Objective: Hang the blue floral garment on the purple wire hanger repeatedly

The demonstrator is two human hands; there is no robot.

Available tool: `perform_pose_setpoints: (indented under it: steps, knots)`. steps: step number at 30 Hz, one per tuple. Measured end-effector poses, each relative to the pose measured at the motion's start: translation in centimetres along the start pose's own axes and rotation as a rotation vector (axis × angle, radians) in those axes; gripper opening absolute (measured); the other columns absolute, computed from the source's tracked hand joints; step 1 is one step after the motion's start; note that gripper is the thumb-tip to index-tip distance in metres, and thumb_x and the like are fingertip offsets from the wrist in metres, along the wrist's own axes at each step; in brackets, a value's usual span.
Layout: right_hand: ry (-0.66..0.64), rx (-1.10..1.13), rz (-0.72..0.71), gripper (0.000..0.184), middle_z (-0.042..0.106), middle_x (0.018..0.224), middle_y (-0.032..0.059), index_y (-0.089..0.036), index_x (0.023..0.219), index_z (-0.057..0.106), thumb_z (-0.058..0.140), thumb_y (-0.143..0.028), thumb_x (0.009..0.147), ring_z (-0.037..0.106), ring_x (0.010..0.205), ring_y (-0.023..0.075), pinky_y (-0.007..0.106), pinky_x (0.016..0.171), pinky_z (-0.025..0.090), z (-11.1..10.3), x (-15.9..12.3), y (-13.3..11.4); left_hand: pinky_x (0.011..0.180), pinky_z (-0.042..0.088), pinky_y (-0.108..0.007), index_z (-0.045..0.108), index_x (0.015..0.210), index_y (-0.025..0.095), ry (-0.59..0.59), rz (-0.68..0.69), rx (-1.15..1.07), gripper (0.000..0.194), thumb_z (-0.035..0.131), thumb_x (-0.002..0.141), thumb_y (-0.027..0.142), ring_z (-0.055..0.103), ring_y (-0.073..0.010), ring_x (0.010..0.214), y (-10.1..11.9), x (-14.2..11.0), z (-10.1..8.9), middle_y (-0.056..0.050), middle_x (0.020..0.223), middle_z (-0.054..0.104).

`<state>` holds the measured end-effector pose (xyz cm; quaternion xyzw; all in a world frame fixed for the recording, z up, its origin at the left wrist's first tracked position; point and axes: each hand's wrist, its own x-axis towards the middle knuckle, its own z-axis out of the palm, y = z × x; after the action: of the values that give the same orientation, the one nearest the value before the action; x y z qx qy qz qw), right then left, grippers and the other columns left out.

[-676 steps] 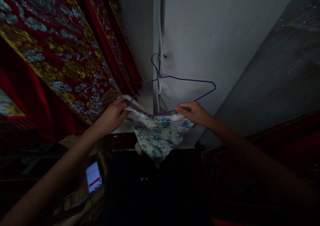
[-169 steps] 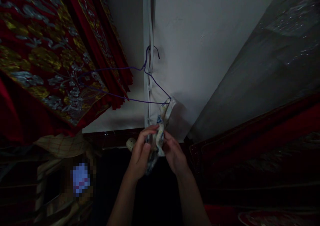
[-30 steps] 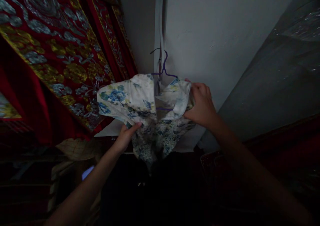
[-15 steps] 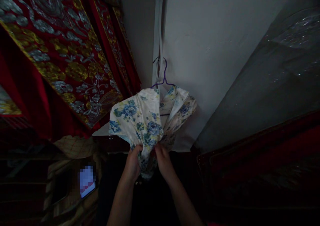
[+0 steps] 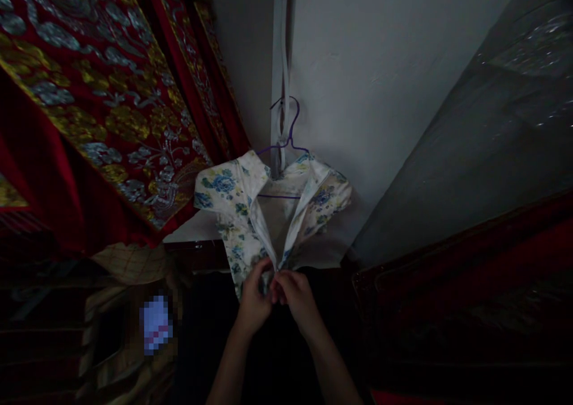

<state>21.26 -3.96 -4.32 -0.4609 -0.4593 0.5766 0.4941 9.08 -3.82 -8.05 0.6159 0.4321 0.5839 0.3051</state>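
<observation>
A white short-sleeved shirt (image 5: 242,211) with blue flowers and green leaves hangs on a purple hanger (image 5: 290,136). Its front is parted in a V from the collar down to my hands. At the bottom of that V, my right hand (image 5: 293,294) pinches the front edge of the shirt. Close beside it, my left hand (image 5: 257,294) has its fingers curled on the shirt's other front edge, thumb on top. The fingertips of both hands almost meet, and what lies exactly between them is hidden. Below my hands the shirt's hem is lost in shadow.
The hanger hooks onto a pale strap (image 5: 285,52) running down the wall (image 5: 367,94). Red cloth with gold and silver embroidery (image 5: 129,124) hangs at left. A lit, pixelated screen (image 5: 156,326) lies at lower left. Clear plastic sheeting (image 5: 505,112) covers the right side.
My hands have come together at the middle of the shirt front. The collar and front now spread apart in a V, where before the left side was bunched over.
</observation>
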Motion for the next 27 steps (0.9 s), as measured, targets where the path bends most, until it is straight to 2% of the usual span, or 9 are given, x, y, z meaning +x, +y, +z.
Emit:
perform_pose_setpoints:
  steps: [4,7,9,12,16,18,22,25,27]
  knots:
    - [-0.116,-0.066,0.029,0.035,0.056,0.045,0.0000,-0.017,0.061,0.063,0.055,-0.046,0.078,0.045,0.040,0.0094,0.021,0.043,0.029,-1.1,0.6,-0.8,0.085,0.052,-0.031,0.071,0.102,0.019,-0.037,-0.078,-0.088,0.027,0.057,0.080,0.010,0.069,-0.0207,0.091,0.3,-0.2,1.3,-0.005,0.094,0.073]
    - [-0.209,-0.128,0.050,0.034,0.056,0.044,-0.0007,-0.017,0.061,0.064,0.058,-0.046,0.077,0.046,0.038,0.0095,0.021,0.040,0.029,-2.4,2.3,-3.5,0.082,0.051,-0.030,0.068,0.100,0.018,-0.002,-0.097,-0.152,0.015,0.058,0.090,0.022,0.067,-0.0205,0.088,0.1,-0.3,2.2,-0.005,0.092,0.071]
    - [-0.123,-0.114,-0.010,0.031,0.054,0.042,-0.0020,-0.018,0.057,0.061,0.061,-0.044,0.074,0.044,0.036,0.0089,0.020,0.040,0.030,-2.9,4.2,-7.2,0.079,0.050,-0.029,0.066,0.093,0.017,-0.010,-0.107,-0.129,0.016,0.056,0.095,0.030,0.064,-0.0197,0.084,-0.3,-0.5,2.9,-0.005,0.087,0.067]
    - [0.135,-0.004,-0.175,0.025,0.051,0.041,-0.0037,-0.018,0.056,0.058,0.059,-0.035,0.073,0.042,0.036,0.0072,0.019,0.038,0.029,-3.1,7.2,-14.5,0.076,0.047,-0.028,0.064,0.086,0.017,-0.042,-0.104,-0.044,0.023,0.054,0.099,0.034,0.061,-0.0190,0.082,-1.1,-0.6,3.9,-0.005,0.083,0.063]
    - [0.170,0.111,-0.346,0.021,0.053,0.044,-0.0039,-0.018,0.060,0.058,0.058,-0.030,0.076,0.044,0.036,0.0062,0.017,0.037,0.027,-2.5,8.8,-21.8,0.077,0.046,-0.030,0.062,0.085,0.018,-0.121,-0.047,0.070,0.025,0.050,0.100,0.033,0.061,-0.0194,0.082,-1.7,0.8,3.7,-0.005,0.082,0.063]
    - [0.140,0.146,-0.404,0.022,0.054,0.046,-0.0040,-0.018,0.062,0.057,0.060,-0.032,0.079,0.045,0.037,0.0062,0.017,0.038,0.027,-2.1,8.2,-22.5,0.076,0.046,-0.030,0.061,0.083,0.018,-0.195,-0.025,0.126,0.023,0.051,0.099,0.030,0.061,-0.0195,0.080,-1.5,2.2,2.7,-0.004,0.081,0.063]
    - [0.045,0.120,-0.392,0.026,0.053,0.046,-0.0048,-0.019,0.067,0.058,0.060,-0.040,0.081,0.045,0.038,0.0071,0.018,0.039,0.030,-1.4,6.2,-19.6,0.082,0.050,-0.032,0.064,0.102,0.019,-0.324,0.055,0.159,0.010,0.059,0.095,0.025,0.065,-0.0205,0.088,1.8,6.0,-0.2,-0.005,0.092,0.068]
    - [0.003,0.041,-0.419,0.027,0.051,0.044,-0.0057,-0.019,0.068,0.059,0.060,-0.042,0.083,0.044,0.038,0.0072,0.019,0.040,0.031,-0.9,5.5,-17.8,0.094,0.050,-0.036,0.050,0.139,0.021,-0.254,0.253,0.137,0.039,0.055,0.100,0.025,0.066,-0.0208,0.103,7.0,9.9,-1.7,-0.009,0.111,0.068]
    - [-0.018,0.002,-0.471,0.027,0.049,0.044,-0.0063,-0.019,0.067,0.059,0.058,-0.039,0.085,0.043,0.038,0.0069,0.020,0.041,0.031,-0.7,5.4,-18.0,0.093,0.051,-0.035,0.044,0.147,0.023,-0.155,0.415,0.144,0.045,0.051,0.103,0.024,0.066,-0.0190,0.100,10.7,12.9,-2.0,-0.008,0.110,0.068]
